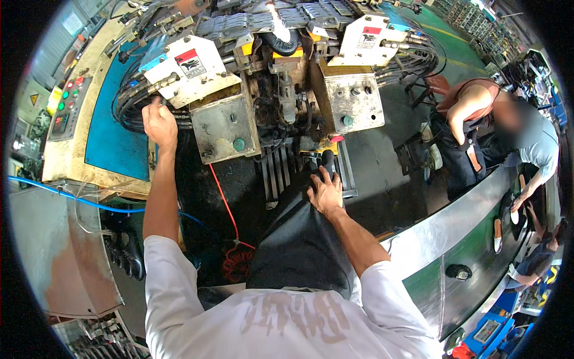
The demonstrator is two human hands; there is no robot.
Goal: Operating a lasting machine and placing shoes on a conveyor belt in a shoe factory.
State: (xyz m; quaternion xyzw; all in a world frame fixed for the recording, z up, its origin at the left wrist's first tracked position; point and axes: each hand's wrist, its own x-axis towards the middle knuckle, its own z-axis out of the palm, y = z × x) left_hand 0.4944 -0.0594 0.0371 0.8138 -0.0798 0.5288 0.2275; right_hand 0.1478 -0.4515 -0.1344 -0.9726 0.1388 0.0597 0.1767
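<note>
My left hand [160, 124] is raised to the left side of a shoe-making machine, its fingers curled by the black hoses [122, 102] just under a cream metal plate [190, 69]. What those fingers grip is hidden. My right hand [328, 192] lies with spread fingers on the knee of my dark trousers [299, 251]. Ahead of that hand is a dark rounded knob or pedal end [327, 158]. At the machine's top centre a black shoe [281, 43] sits toe toward me. Two worn metal boxes with green buttons, a left box [222, 133] and a right box [357, 107], flank the machine's middle.
A control panel [70, 107] with coloured buttons stands at the left. A blue air hose [78, 196] and a red cord [223, 197] run nearby. To the right, a metal-edged conveyor [442, 236] carries shoe parts; co-workers, one seated person [469, 113] among them, handle shoes there.
</note>
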